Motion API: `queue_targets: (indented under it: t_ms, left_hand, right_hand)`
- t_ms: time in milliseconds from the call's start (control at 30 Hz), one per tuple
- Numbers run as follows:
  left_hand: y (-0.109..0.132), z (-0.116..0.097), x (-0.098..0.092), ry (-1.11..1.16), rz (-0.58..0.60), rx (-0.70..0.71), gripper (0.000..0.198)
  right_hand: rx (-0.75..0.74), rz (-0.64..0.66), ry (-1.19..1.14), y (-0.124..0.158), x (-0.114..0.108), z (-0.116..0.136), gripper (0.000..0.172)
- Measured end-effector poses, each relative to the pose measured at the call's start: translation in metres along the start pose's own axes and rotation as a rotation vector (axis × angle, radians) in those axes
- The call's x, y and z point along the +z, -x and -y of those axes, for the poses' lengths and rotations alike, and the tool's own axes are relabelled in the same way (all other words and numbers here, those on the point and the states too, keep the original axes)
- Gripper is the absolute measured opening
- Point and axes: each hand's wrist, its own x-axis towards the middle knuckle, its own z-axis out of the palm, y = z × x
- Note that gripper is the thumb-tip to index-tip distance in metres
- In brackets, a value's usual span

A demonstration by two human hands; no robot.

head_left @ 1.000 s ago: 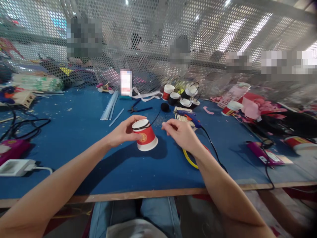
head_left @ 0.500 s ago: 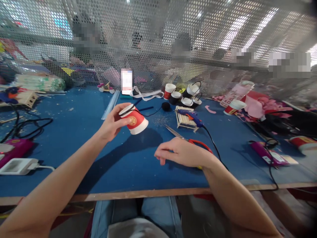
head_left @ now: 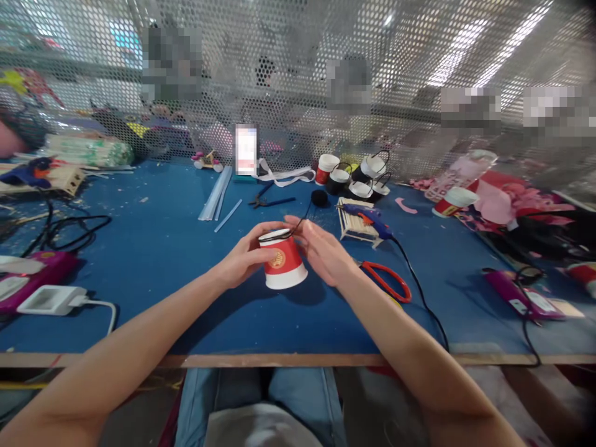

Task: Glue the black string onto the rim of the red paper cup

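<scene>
My left hand [head_left: 242, 257] grips a red and white paper cup [head_left: 285, 264] with a gold emblem. The cup is held narrow end up over the table, its white wide end below. Black yarn [head_left: 279, 236] runs around the upper edge of the cup and leads back toward a small black ball [head_left: 319, 198]. My right hand [head_left: 323, 248] is at the cup's right side, its fingertips closed at the yarn and partly hidden behind the cup. Red-handled scissors [head_left: 388, 282] lie beside my right forearm, their blades mostly covered.
A glue gun [head_left: 372, 222] rests on a small stick rack [head_left: 351, 239], its cable trailing to the front edge. Beyond are pliers [head_left: 272, 202], clear glue sticks [head_left: 215, 195], a phone [head_left: 246, 149] and several cups with black handles [head_left: 363, 180]. A purple power strip [head_left: 46, 279] lies left.
The cup in my left hand has moved right and toward me and been tilted more upright. My right hand has moved up from beside the scissors to the cup and yarn.
</scene>
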Motion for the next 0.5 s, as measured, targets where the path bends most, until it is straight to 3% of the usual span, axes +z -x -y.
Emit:
queue_targets:
  t_ms: [167,500]
  left_hand:
    - [-0.003,0.010,-0.002,-0.012,-0.081,-0.052,0.056]
    - [-0.007,0.021,-0.004,-0.101,-0.091,-0.117,0.059]
  right_hand:
    - [-0.086,-0.269,0.089,0.000,-0.002,0.000,0.024]
    - [-0.100,-0.372,0.261,0.000,-0.017,-0.008,0.027]
